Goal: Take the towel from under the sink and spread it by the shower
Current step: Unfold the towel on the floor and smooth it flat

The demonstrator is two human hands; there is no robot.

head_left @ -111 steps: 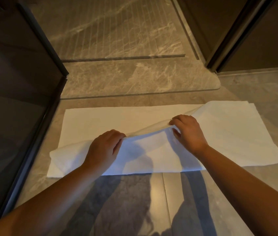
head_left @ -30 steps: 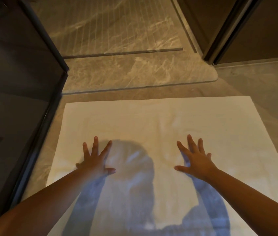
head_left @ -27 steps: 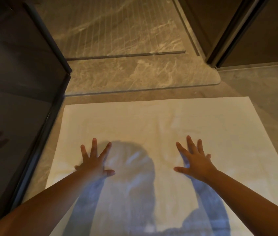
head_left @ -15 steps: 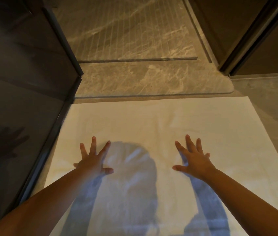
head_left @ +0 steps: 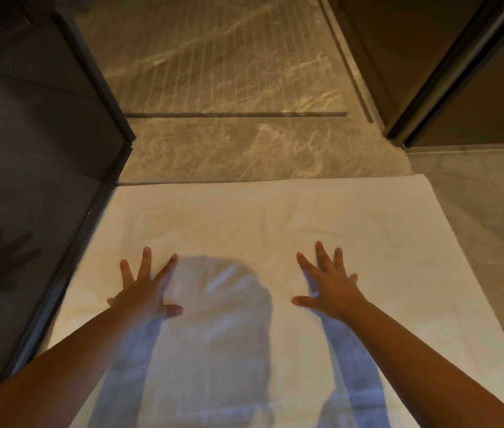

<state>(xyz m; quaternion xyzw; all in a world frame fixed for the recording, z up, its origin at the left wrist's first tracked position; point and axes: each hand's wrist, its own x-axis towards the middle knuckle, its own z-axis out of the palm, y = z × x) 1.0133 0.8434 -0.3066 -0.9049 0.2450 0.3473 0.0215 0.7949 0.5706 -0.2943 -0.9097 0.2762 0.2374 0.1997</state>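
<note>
Towel (head_left: 275,217) flat on marble floor (head_left: 244,149) beside shower glass (head_left: 28,149), both hands splayed open

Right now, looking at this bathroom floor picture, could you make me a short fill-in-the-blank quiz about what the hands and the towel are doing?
1. The towel lying flat on the floor is ____ in colour.
2. Both hands, the left hand and the right hand, rest on the towel with fingers ____.
3. The towel's far edge lies along the marble ____ of the shower.
4. The dark glass panel stands on the person's ____ side.

Missing words: white; spread; threshold; left
</note>
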